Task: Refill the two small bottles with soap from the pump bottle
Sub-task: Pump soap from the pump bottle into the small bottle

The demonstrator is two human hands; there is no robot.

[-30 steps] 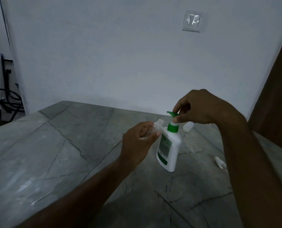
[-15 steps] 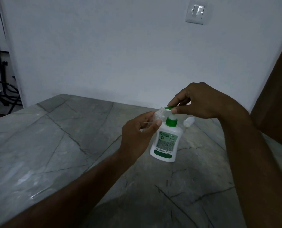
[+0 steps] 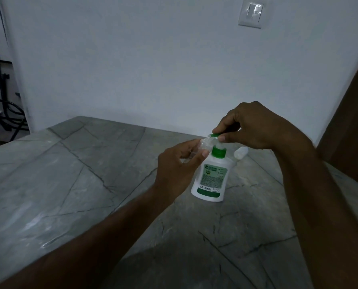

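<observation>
the pump bottle [image 3: 212,176], white with a green label and a green collar, stands upright on the grey stone worktop [image 3: 69,184], toward the far right part of the slab and a little way in from the far edge where it meets the white wall [image 3: 132,69]. the right hand [image 3: 255,128] reaches in from the right and sits on top of the bottle, its thumb and forefinger curled onto the green pump head [image 3: 215,135], pinching it from above. the left hand [image 3: 179,167] comes up from the near left, fingers and thumb curled round a small clear bottle [image 3: 206,142]; the bottle is tilted, its open mouth up against the tip of the green spout, touching or very nearly touching it, which cannot be told in the dim light. whether any soap is flowing cannot be made out. the second small bottle [image 3: 240,153] lies on its side on the worktop just behind and to the right of the pump bottle, partly under the right wrist, apart from both hands. dark crack-like veins run across the slab. on the wall above, toward the upper right, is a white light switch [image 3: 251,14]. a brown wooden panel [image 3: 353,122] rises at the right edge, and past the worktop's far left corner stands a dark metal frame with looped black tubing [image 3: 5,109].
</observation>
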